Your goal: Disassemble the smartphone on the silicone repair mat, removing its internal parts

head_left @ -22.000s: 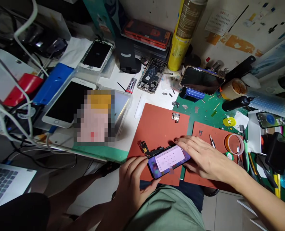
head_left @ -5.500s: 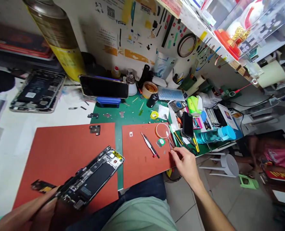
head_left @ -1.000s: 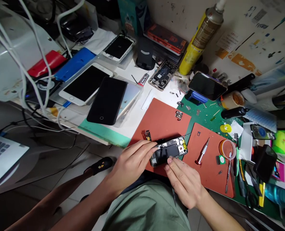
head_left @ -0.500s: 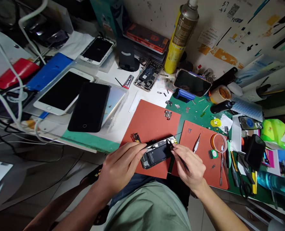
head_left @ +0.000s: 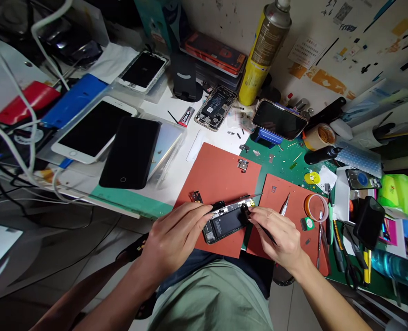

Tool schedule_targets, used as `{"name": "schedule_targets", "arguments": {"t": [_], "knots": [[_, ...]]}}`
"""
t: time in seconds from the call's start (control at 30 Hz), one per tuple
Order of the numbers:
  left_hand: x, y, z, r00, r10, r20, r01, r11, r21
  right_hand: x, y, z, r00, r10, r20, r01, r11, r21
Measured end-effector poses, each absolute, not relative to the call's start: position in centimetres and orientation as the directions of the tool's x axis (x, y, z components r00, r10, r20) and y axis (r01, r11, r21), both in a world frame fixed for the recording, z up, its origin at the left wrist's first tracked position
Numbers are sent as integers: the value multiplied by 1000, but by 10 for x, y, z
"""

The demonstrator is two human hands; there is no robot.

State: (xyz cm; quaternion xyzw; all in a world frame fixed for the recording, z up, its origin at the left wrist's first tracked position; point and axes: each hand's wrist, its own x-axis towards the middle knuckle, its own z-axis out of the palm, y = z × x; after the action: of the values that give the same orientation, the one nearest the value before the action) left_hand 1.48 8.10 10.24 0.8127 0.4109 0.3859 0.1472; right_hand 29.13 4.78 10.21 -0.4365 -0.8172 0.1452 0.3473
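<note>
- Head view: I see the opened phone (head_left: 226, 224) over the left mat (head_left: 221, 170).
- Left hand (head_left: 176, 230) grips its far edge; right hand (head_left: 282, 233) pinches a dark tool (head_left: 268, 235).
- Probably light, stiff, fragile: hold the rim.

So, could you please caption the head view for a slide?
Left hand gripping an opened phone, right hand holding a dark tool over it.

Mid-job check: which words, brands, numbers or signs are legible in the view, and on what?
"B-7000": small grey-and-red tube.
White curved smile-like mark, no words: black upright stand.
White square code, no words: gold-edged opened metal phone.
Grey square code, no words: pale wall.
Too small or blurred to read: tall yellow-and-brown metal can, white paper wall note, black wall handwriting, hand-held opened black phone, bright green plastic packet.
</note>
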Motion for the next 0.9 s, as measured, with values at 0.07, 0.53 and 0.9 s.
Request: {"name": "schedule_targets", "arguments": {"t": [0.07,0.53,0.9], "knots": [[15,81,102,375,779,503,552,-623,553,294,53,108,-423,812,402,613,583,-533],[13,80,102,358,802,477,561,-594,577,291,34,92,-590,574,568,635,764,-113],[-12,105,121,-140,978,-153,-6,154,988,302,-29,96,-139,772,620,797,459,-392]]}}
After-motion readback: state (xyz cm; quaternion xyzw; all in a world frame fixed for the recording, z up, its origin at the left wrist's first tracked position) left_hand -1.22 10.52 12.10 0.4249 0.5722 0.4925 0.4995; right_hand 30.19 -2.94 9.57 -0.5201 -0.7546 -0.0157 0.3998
